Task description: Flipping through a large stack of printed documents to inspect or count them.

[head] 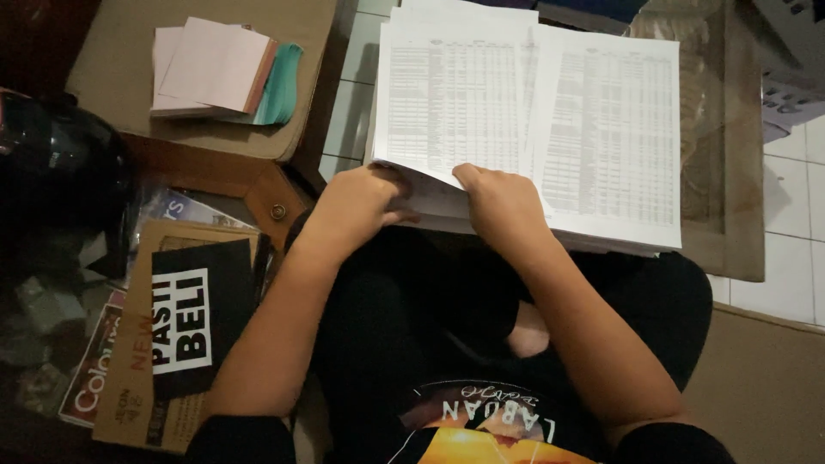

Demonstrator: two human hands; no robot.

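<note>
A thick stack of white printed sheets (601,137) covered in tables lies in front of me on a glass-topped table (730,172). My left hand (357,202) grips the near left corner of the stack, fingers tucked under the lifted edge. My right hand (498,198) rests on the near edge in the middle, thumb on top of a sheet, fingers curled under the paper. A left-hand pile of sheets (451,94) sits slightly raised beside the right-hand pile.
A brown cushion (120,69) at upper left carries pink and teal paper pads (223,73). A dark rounded helmet-like object (51,163) sits far left. Magazines and a cardboard box (163,344) lie at lower left. Tiled floor (799,258) shows on the right.
</note>
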